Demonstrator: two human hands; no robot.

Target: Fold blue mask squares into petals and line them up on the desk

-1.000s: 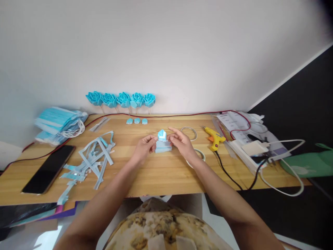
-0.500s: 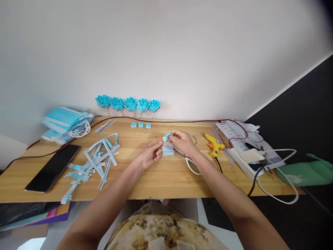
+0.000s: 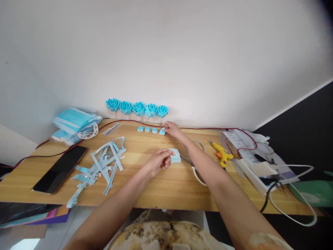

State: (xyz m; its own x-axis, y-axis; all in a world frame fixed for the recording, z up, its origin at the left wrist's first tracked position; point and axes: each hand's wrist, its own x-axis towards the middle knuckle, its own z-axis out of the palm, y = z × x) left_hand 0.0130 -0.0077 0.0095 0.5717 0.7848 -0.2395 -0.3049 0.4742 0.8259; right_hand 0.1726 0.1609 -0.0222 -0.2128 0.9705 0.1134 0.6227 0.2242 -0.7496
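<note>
My right hand (image 3: pixel 171 128) reaches to the back of the wooden desk (image 3: pixel 156 180) and pinches a small folded blue piece (image 3: pixel 162 131) at the right end of a row of three similar folded blue pieces (image 3: pixel 147 129). My left hand (image 3: pixel 158 161) rests mid-desk, its fingers closed on the edge of a small stack of light blue squares (image 3: pixel 175 156). Five blue fabric roses (image 3: pixel 137 108) stand against the wall just behind the row.
A heap of cut blue strips (image 3: pixel 102 161), a black phone (image 3: pixel 61 169) and a pile of blue face masks (image 3: pixel 74 121) lie at left. Scissors (image 3: pixel 194 166), a yellow glue gun (image 3: pixel 221 151), a power strip (image 3: pixel 256 172) and cables lie at right.
My right hand has carried the folded blue piece from above the stack to the back of the desk, beside the row. My left hand stays at the stack. The view has shifted.
</note>
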